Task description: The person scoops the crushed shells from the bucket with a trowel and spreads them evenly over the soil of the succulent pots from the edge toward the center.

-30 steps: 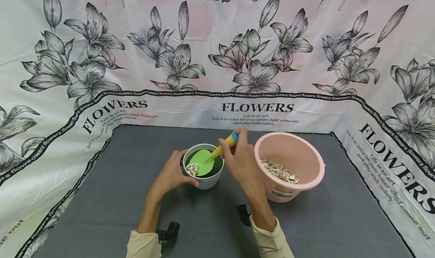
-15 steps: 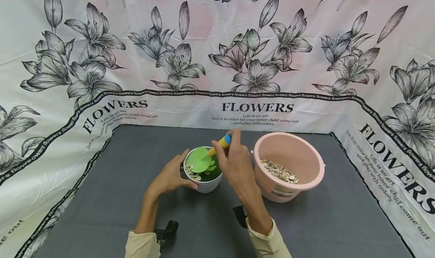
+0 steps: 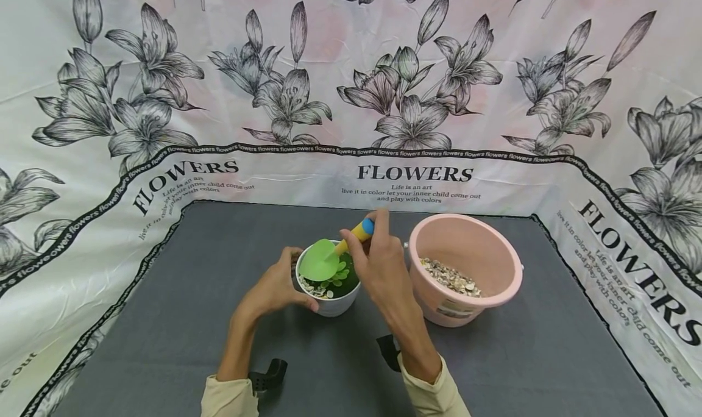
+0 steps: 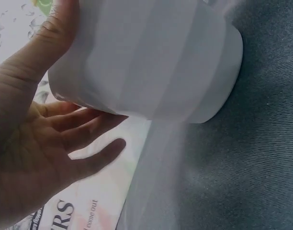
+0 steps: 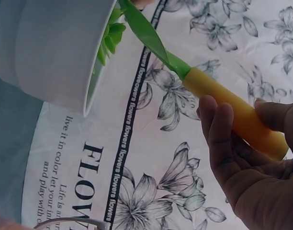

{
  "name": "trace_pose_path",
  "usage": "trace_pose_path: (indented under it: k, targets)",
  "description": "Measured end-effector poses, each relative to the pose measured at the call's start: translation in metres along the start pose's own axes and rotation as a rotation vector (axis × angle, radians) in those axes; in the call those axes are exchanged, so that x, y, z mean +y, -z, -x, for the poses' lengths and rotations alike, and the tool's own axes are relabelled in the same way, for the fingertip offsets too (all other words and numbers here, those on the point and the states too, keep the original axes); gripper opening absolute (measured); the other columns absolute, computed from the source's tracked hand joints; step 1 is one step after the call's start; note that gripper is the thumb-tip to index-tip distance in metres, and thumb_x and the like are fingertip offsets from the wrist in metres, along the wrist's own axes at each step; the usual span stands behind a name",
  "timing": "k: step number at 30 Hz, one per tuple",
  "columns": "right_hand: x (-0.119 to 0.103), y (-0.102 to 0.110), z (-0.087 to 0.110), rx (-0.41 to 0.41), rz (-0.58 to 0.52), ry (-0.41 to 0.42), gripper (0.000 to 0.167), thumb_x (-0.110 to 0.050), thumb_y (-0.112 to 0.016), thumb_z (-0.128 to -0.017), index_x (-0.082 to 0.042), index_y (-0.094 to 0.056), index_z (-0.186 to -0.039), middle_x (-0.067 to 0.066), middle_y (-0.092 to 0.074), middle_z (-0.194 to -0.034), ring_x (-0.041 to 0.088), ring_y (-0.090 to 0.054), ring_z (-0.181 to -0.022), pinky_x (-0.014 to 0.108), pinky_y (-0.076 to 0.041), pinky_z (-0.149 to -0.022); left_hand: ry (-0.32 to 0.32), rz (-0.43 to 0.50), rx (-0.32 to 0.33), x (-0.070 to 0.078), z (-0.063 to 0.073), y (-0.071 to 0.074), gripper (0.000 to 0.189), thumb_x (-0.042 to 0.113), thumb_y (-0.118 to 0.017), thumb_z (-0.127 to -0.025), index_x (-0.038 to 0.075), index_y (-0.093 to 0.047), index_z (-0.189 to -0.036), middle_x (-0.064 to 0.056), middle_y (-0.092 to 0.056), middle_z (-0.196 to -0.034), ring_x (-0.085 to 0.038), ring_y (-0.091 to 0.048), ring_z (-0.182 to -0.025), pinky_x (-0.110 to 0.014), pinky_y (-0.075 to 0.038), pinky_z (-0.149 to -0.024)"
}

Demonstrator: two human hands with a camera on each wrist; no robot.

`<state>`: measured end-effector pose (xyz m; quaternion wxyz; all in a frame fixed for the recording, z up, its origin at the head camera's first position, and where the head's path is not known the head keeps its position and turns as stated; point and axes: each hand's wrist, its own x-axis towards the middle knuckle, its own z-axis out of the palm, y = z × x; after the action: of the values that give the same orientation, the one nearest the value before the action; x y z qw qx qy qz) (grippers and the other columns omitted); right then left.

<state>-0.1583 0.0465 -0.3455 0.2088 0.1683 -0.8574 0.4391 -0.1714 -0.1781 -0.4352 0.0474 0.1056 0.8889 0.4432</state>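
Observation:
My left hand (image 3: 274, 288) holds a white ribbed flowerpot (image 3: 336, 308), thumb on the near side and fingers round the far side. In the left wrist view, the fingertips press against the pot wall (image 4: 151, 57). A small green-leaved plant (image 3: 338, 275) grows in it, with pale pebbles (image 3: 317, 289) along the left inside. My right hand (image 3: 385, 270) grips the yellow handle, blue at its end, of a small garden trowel (image 3: 320, 261). Its green blade is tipped over the pot's left rim and hides part of the plant. The handle (image 5: 232, 105) lies between thumb and fingers in the right wrist view.
Just right of the right hand stands a pink bucket (image 3: 477, 246) with several pebbles (image 3: 451, 278) at its bottom. Grey cloth (image 3: 181, 331) covers the table. A white flower-printed sheet (image 3: 307, 179) rises behind and along both sides.
The trowel has moved left and turned over, and pebbles that lay on its blade are now in the pot. The plant's leaves have come into view. The pot sits slightly lower in view.

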Motion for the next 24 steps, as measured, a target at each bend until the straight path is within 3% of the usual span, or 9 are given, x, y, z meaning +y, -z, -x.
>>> trace_pose_path:
  k: [7, 13, 18, 21, 24]
  targets:
    - [0.003, 0.010, 0.000, 0.058, -0.049, -0.008, 0.034, -0.026, -0.067, -0.104, -0.003, -0.047, -0.118, 0.014, -0.076, -0.083, 0.022, -0.076, -0.070, 0.025, -0.057, -0.059, -0.045, -0.033, -0.028, 0.003, -0.001, -0.001, 0.138, 0.029, -0.104, -0.060, 0.004, -0.019, -0.166, -0.026, -0.043, -0.161, -0.043, -0.049, -0.144, -0.063, -0.043, -0.116]
    - [0.012, 0.038, -0.001, 0.143, -0.213, -0.135, 0.038, -0.029, -0.067, -0.104, -0.001, -0.046, -0.120, 0.015, -0.074, -0.089, 0.024, -0.075, -0.070, 0.026, -0.061, -0.062, -0.102, -0.038, -0.021, 0.010, 0.005, 0.003, 0.140, 0.030, -0.104, -0.060, 0.015, -0.017, -0.169, -0.020, -0.029, -0.171, -0.045, -0.033, -0.156, -0.067, -0.037, -0.120]
    - [0.023, 0.072, 0.001, 0.294, -0.280, -0.177, 0.037, -0.029, -0.069, -0.102, -0.004, -0.047, -0.119, 0.016, -0.074, -0.086, 0.019, -0.075, -0.064, 0.028, -0.064, -0.061, -0.181, -0.053, 0.027, 0.024, 0.005, 0.007, 0.132, 0.035, -0.102, -0.063, 0.023, -0.024, -0.168, -0.016, -0.034, -0.170, -0.041, -0.032, -0.158, -0.072, -0.022, -0.126]
    - [0.029, 0.094, 0.005, 0.398, -0.281, -0.196, 0.029, -0.030, -0.068, -0.102, -0.014, -0.049, -0.116, 0.005, -0.074, -0.081, 0.012, -0.073, -0.060, 0.024, -0.061, -0.058, -0.219, -0.061, 0.043, 0.037, 0.001, 0.006, 0.123, 0.035, -0.099, -0.070, 0.023, -0.026, -0.168, -0.013, -0.034, -0.170, -0.038, -0.029, -0.160, -0.071, -0.008, -0.129]
    - [0.036, 0.116, 0.009, 0.491, -0.300, -0.205, 0.024, -0.028, -0.068, -0.102, -0.021, -0.048, -0.113, -0.006, -0.073, -0.080, 0.007, -0.072, -0.058, 0.021, -0.060, -0.057, -0.256, -0.068, 0.066, 0.051, -0.004, 0.001, 0.112, 0.034, -0.095, -0.076, 0.023, -0.029, -0.167, -0.011, -0.034, -0.171, -0.036, -0.028, -0.161, -0.067, -0.007, -0.132]
